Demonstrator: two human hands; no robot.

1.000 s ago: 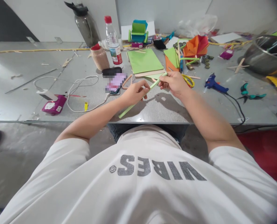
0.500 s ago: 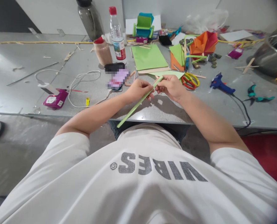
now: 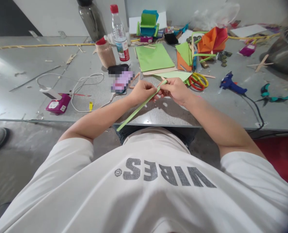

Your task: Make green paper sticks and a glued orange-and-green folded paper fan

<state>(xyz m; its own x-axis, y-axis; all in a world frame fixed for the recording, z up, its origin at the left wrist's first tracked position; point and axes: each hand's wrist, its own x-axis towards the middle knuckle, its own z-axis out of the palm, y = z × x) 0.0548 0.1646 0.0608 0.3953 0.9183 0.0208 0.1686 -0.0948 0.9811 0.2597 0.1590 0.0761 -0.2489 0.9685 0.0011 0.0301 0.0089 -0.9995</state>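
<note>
We seem to be in a craft workshop: along the long grey surface (image 3: 25, 68) we see a blue glue gun (image 3: 233, 85), scissors (image 3: 197, 88), a teal-handled hand tool (image 3: 278, 98), sheets of green paper (image 3: 154, 59), folded orange paper (image 3: 213, 41) and crossed wooden sticks (image 3: 261, 63). Pale scraps (image 3: 71, 59) litter the surface, a yellow cord (image 3: 37, 46) runs along its back, and below we see a plain grey floor (image 3: 37, 142).

The person's bare left arm (image 3: 102, 116) and right arm (image 3: 213, 118) are bent, slanting forward and inward. The left hand (image 3: 143, 92) and right hand (image 3: 176, 90) are just beside each other, each closed in a thumb-and-finger pinch.
</note>
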